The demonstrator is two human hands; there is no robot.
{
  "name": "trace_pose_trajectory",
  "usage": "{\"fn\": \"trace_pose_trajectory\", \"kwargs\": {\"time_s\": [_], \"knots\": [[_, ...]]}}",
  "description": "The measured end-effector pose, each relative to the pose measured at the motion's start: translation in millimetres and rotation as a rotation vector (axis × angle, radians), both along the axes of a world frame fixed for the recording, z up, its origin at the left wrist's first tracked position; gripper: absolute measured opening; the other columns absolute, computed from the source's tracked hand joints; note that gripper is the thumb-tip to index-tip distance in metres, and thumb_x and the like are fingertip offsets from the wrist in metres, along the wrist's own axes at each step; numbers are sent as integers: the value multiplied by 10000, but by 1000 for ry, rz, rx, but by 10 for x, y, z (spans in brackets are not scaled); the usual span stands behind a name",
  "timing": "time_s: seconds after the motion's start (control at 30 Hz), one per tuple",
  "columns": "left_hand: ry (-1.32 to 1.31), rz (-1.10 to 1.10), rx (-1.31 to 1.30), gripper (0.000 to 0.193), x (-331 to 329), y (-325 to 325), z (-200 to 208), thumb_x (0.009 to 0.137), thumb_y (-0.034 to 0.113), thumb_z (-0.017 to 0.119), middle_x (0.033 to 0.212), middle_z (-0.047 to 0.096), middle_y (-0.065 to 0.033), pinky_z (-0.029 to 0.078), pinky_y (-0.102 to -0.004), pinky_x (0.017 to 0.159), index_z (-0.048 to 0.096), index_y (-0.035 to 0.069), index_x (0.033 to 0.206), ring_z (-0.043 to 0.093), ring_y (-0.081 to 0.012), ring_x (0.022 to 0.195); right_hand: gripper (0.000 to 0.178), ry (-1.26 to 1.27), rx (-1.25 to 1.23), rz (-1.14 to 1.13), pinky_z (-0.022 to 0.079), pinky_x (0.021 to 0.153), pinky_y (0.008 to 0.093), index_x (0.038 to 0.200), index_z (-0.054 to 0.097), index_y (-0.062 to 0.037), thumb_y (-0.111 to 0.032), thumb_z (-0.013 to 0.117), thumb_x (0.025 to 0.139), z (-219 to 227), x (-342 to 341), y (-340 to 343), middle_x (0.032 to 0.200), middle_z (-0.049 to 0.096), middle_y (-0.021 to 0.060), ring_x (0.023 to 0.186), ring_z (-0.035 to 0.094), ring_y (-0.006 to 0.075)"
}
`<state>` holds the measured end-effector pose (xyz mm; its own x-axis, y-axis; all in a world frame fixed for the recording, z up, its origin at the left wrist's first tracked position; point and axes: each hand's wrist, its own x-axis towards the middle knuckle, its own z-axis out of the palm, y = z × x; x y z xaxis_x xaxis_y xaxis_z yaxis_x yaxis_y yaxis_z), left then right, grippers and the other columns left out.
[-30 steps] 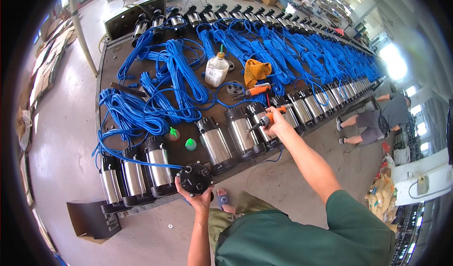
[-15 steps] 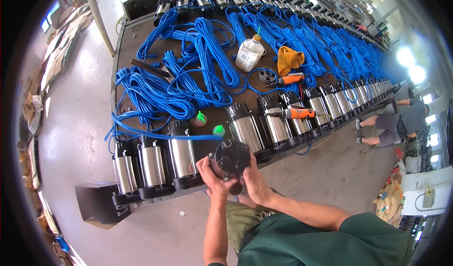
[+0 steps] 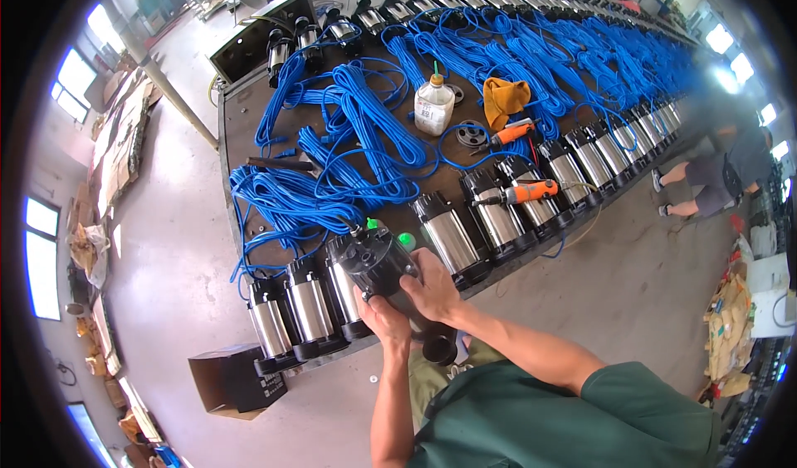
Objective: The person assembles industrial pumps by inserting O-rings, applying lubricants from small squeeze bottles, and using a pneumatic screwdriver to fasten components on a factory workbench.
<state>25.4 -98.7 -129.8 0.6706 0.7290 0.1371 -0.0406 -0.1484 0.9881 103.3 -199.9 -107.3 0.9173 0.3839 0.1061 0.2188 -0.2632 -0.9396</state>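
Between my two hands is a submersible pump with a black end cap and a metal body (image 3: 380, 260), raised above the bench's near edge. It is tilted, its capped end with bolt holes facing up and away, and a black round outlet (image 3: 440, 350) pointing down toward me. My left hand (image 3: 385, 322) wraps its lower left side. On its right side, my right hand (image 3: 433, 289) grips just below the cap. Two small green-topped bottles (image 3: 406, 241) stand just behind it. Metal pumps (image 3: 311, 309) stand upright to the left, partly hidden by the held one.
Coiled blue cables (image 3: 378, 128) cover much of the bench. A row of pumps (image 3: 452, 236) lines the near edge, with an orange power screwdriver (image 3: 531, 192) across them. A white bottle (image 3: 433, 107) and yellow cloth (image 3: 505, 101) lie behind. A cardboard box (image 3: 237, 381) sits on the floor; a person (image 3: 730, 169) stands right.
The pump has tipped, so more of its side and its outlet show. My right hand has moved up its side. The view has swung, and the blue cable no longer crosses in front of the pumps.
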Motion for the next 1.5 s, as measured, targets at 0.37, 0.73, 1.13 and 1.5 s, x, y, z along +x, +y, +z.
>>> {"fn": "trace_pose_trajectory", "kwargs": {"time_s": [0.37,0.73,1.13,1.5], "knots": [[-131,-78,8,1045,-60,132,-172,920,885,298,1153,651,-168,503,-446,924,611,-53,1259,641,-311,1062,918,-134,24,14,465,804,456,1133,547,28,-832,608,818,180,-81,91,969,565,175,913,579,379],[-179,-79,311,1168,-161,-28,-622,739,964,469,1013,592,-220,504,-493,817,565,-92,1227,575,-386,913,557,233,-259,537,557,836,416,1216,662,-13,-390,831,844,636,1351,-425,1018,721,163,973,714,330],[-195,1,395,1186,-196,-276,-867,706,980,502,1078,657,-249,527,-498,888,592,-96,1196,618,-404,988,1096,-701,-941,1112,507,883,453,1509,443,-77,-663,831,668,-560,1895,767,1141,643,128,1026,666,329],[-76,182,304,984,-402,-588,-569,935,805,380,1298,605,-283,441,-513,1073,545,-76,1341,577,-419,1229,561,-240,-735,739,562,877,525,1210,704,-133,-489,828,794,-892,1495,1010,1149,610,171,1001,690,409]]}}
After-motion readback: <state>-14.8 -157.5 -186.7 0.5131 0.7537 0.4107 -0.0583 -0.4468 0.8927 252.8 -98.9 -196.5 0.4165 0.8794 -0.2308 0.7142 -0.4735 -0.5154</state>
